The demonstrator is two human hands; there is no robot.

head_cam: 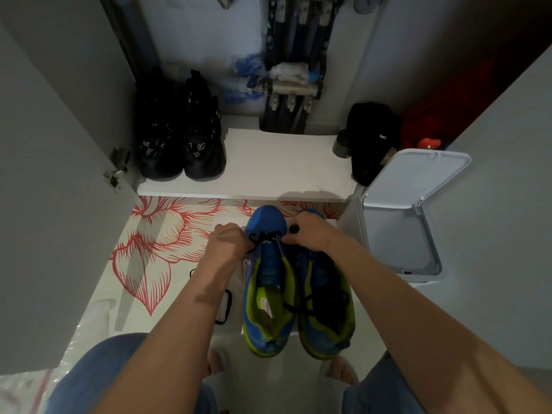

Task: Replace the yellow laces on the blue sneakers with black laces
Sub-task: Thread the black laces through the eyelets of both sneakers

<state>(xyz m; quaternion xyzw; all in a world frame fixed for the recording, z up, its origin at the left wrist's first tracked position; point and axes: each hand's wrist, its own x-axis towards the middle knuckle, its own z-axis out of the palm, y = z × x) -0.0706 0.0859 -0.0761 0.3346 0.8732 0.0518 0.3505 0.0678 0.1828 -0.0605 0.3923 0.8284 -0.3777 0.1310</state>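
Pinching black lace (266, 235) on 1 blue sneaker (265, 220), left hand (228, 242) and right hand (310, 234) fingers; red-flowered floor (155, 243), open cabinet (268, 165).

The light was dim, cool and bluish, brightest on the white shelf (268, 162). Soft grey shadows lay across the mat (155, 243). The black shoes (179, 130) were lost in murk; the sneakers (265, 222) showed clear colour. Wide-angle distortion bent the edges, where detail softened slightly.
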